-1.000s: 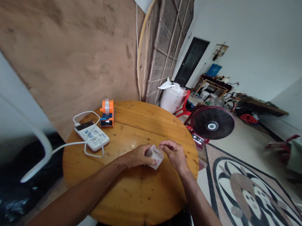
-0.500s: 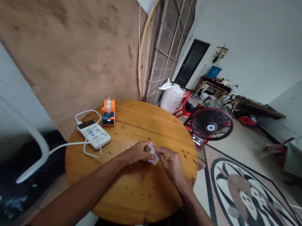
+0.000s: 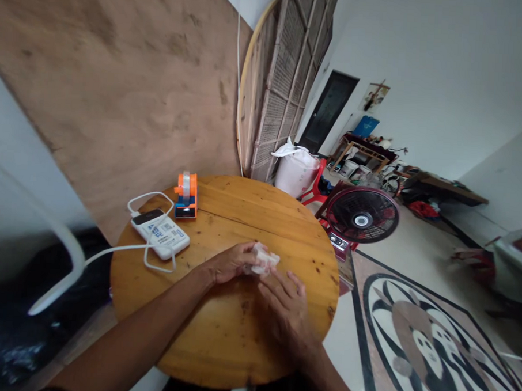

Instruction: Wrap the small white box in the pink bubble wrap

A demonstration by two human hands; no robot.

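Observation:
A small white, crinkled, partly see-through piece (image 3: 264, 259), like a bit of plastic wrapping, sits in the fingers of my left hand (image 3: 234, 263) over the middle of the round wooden table (image 3: 220, 343). I cannot make out exactly what it is or whether something lies inside. Close by on the right, my right hand (image 3: 285, 297) has its fingers stretched out and apart, the fingertips at the lower edge of the white piece. Whether they touch it is hard to tell.
At the table's left lies a white power bank (image 3: 166, 234) with a white cable. Behind it stands an orange and blue tape dispenser (image 3: 186, 195). A fan (image 3: 363, 214) stands beyond the right edge, near a white sack (image 3: 294, 171) and a red chair (image 3: 316, 183).
My right hand has let go of the white piece's edge, moved down and spread its fingers. The piece has turned and looks more crumpled in my left hand.

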